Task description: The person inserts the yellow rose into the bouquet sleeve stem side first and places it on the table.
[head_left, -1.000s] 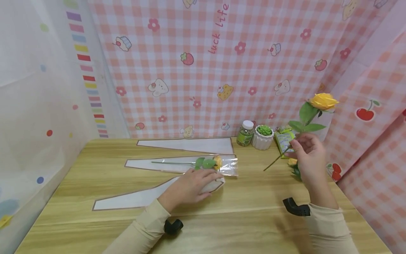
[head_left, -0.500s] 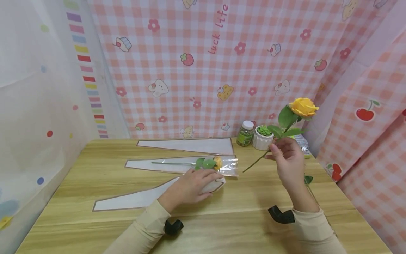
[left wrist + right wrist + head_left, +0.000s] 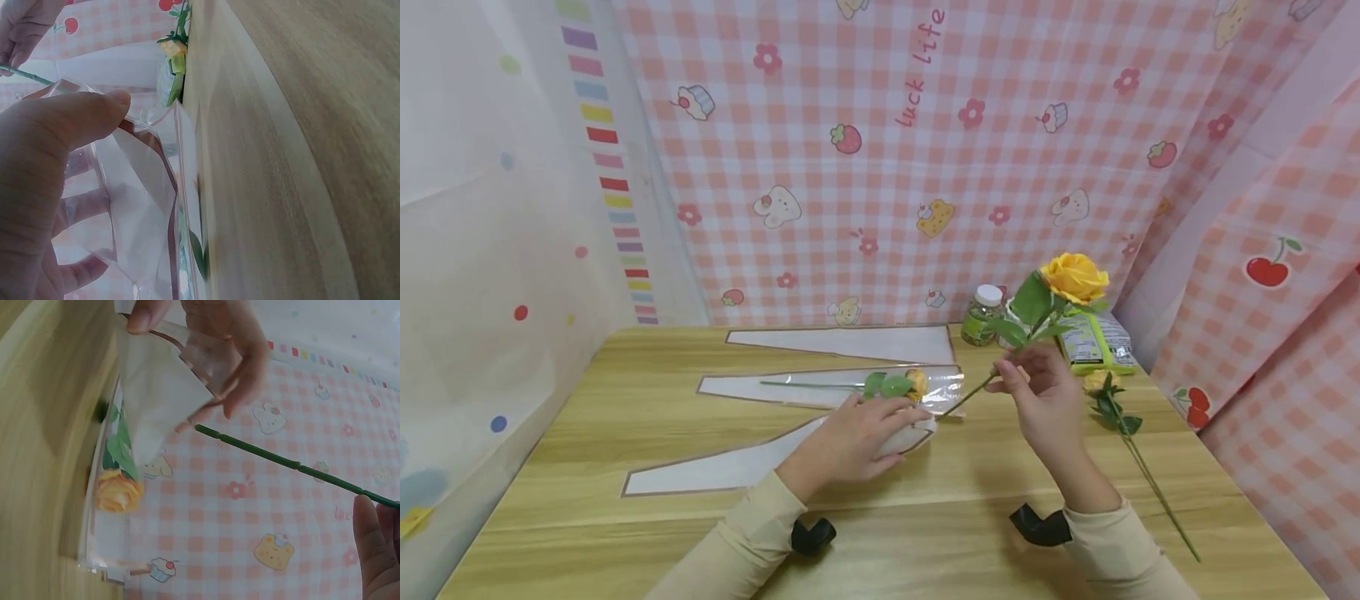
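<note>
The tabletop (image 3: pixel 940 533) between the sleeves (image 3: pixel 737 533) leaves passage; the wrapped rose (image 3: pixel 895 387) obstructs beyond the left grip (image 3: pixel 853 442).

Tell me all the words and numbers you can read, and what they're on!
"luck life": on the pink checked cloth.
Jar: its label is too small to read.
Packet: it has print, but too small and blurred to read.
No numbers can be made out.

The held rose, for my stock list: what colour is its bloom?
The bloom is yellow; the head view shows it best.
</note>
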A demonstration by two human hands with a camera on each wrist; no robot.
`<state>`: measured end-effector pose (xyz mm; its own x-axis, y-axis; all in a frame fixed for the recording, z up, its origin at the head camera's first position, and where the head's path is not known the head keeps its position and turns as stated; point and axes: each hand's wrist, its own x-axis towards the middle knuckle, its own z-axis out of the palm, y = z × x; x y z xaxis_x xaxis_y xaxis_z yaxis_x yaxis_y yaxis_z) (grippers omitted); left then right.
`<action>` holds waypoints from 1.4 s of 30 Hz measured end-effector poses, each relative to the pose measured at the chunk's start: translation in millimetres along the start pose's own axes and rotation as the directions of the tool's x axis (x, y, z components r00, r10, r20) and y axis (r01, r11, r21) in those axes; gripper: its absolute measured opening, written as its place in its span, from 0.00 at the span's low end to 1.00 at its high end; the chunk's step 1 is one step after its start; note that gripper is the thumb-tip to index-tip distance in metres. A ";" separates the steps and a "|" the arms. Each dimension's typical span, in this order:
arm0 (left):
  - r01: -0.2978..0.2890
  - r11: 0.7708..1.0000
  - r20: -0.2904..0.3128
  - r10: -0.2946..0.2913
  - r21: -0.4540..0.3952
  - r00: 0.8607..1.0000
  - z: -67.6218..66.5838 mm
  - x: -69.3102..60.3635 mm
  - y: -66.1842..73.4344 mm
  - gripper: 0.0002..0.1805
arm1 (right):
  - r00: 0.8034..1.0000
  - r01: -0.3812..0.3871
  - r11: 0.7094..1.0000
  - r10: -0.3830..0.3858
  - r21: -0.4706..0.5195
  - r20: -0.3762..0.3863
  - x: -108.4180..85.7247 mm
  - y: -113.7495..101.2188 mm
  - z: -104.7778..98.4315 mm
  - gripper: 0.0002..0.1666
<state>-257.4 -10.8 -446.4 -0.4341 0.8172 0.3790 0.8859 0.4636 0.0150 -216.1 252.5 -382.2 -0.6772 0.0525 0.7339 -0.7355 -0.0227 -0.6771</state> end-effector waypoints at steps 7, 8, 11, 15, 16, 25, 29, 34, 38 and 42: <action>-0.008 1.000 -0.024 0.008 0.024 1.000 1.5 -0.1 -0.3 0.37 | 0.999 -0.013 1.000 0.013 -0.001 0.030 -5.3 4.7 8.7 0.10; -0.008 1.000 -0.025 0.008 0.026 1.000 1.6 -0.1 -0.3 0.37 | 0.999 -0.018 1.000 0.018 0.004 0.032 -6.2 5.7 9.6 0.09; -0.005 1.000 -0.030 0.006 0.031 1.000 0.8 0.1 -1.1 0.37 | 0.999 -0.020 1.000 0.020 0.011 0.033 -9.0 10.0 12.7 0.09; 0.003 0.999 -0.051 -0.001 0.040 0.999 -2.5 0.9 -3.0 0.38 | 0.999 -0.027 0.999 0.026 0.026 0.027 -12.9 17.1 19.3 0.08; 0.005 0.999 -0.057 -0.002 0.041 0.998 -3.6 1.1 -3.6 0.37 | 0.999 -0.031 0.999 0.031 0.025 0.025 -14.0 18.8 21.3 0.08; 0.019 0.999 -0.062 -0.017 0.032 0.998 -8.7 -0.5 -5.9 0.37 | 0.984 -0.170 0.982 0.165 -0.078 -0.060 -23.2 25.9 29.8 0.09; 0.013 0.999 -0.072 -0.010 0.044 0.997 -8.6 -0.6 -5.9 0.37 | 0.968 -0.244 0.960 0.232 -0.136 -0.096 -25.4 29.0 31.1 0.09; 0.009 0.999 -0.098 -0.005 0.039 0.995 -9.2 -0.5 -5.2 0.38 | 0.956 -0.290 0.941 0.274 -0.173 -0.108 -27.8 32.3 33.2 0.10; 0.013 1.000 -0.103 -0.011 0.025 0.995 -8.7 -0.5 -4.9 0.37 | 0.946 -0.319 0.931 0.303 -0.178 -0.112 -30.0 35.4 34.0 0.10; 0.018 1.000 -0.111 -0.016 0.022 0.994 -8.5 -0.8 -4.6 0.37 | 0.933 -0.356 0.919 0.339 -0.171 -0.118 -32.0 38.6 35.0 0.11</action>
<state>-259.7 -16.4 -438.9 -0.4274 0.7669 0.4788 0.8739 0.4861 0.0015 -223.4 215.1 -429.9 -0.8794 0.1588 0.4487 -0.4316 0.1315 -0.8924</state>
